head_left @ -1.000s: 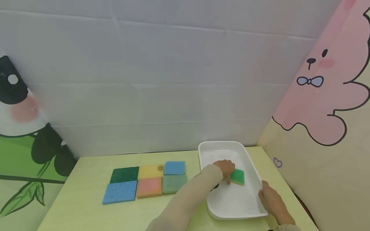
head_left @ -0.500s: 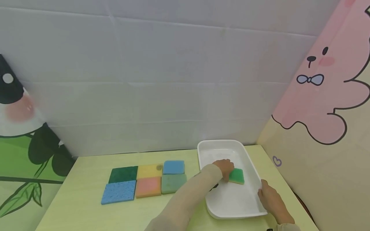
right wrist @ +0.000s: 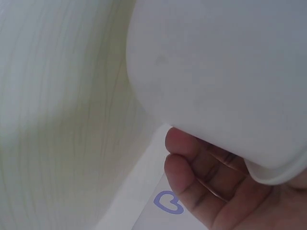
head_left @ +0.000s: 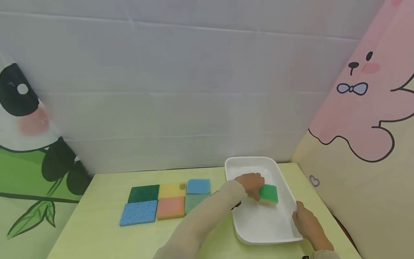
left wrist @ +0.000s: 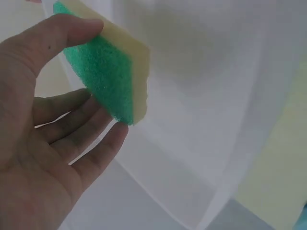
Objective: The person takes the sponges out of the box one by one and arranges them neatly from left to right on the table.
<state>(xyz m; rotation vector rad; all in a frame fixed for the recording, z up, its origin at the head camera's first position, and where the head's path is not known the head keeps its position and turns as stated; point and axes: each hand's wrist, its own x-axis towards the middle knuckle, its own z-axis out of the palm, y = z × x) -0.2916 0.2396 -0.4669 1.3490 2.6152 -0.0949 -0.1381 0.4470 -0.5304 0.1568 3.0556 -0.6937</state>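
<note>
My left hand [head_left: 251, 183] reaches over the white tray and pinches a sponge [head_left: 269, 193] with a green scouring face and a pale yellow body. In the left wrist view the thumb lies on one edge of the sponge [left wrist: 108, 72], and the fingertips touch the opposite edge. The sponge is tilted, and the hand covers part of it in the head view. At the right side of the white tray [head_left: 262, 226], my right hand [head_left: 308, 225] grips the rim near the front corner. In the right wrist view its fingers [right wrist: 180, 175] curl under the tray's rim.
Left of the tray, several sponges lie in two rows: dark green [head_left: 143, 194], yellow [head_left: 171, 190], blue [head_left: 198, 186], speckled blue [head_left: 139, 213], pink [head_left: 170, 207] and pale green [head_left: 194, 202]. My left sleeve partly covers the pale green one. Walls border the yellow table [head_left: 106, 187] behind and right.
The green-and-yellow sponge has risen slightly and tilted in my left hand. My right hand keeps its grip on the tray. The head view has shifted a little.
</note>
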